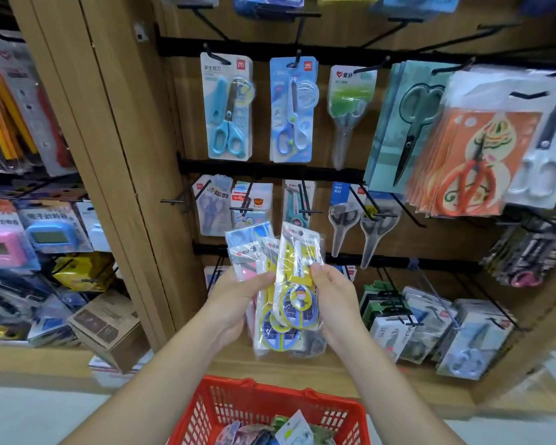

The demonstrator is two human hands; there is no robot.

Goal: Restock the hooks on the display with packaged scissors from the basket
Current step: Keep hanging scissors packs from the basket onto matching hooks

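Clear-bagged yellow-and-blue scissors packs (288, 293), fanned stack, clamped by left hand (238, 297); right hand (331, 292) pinching front pack above red plastic basket (267, 409).

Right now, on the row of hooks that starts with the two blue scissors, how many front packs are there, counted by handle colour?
Blue scissors: 2 (one partly white)
Grey or clear scissors: 2
Orange scissors: 1
White scissors: 1
Total: 6

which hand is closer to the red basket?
Too close to call. Left hand and right hand both sit above the red basket, gripping the fanned scissor packs, left over its left side, right over its right.
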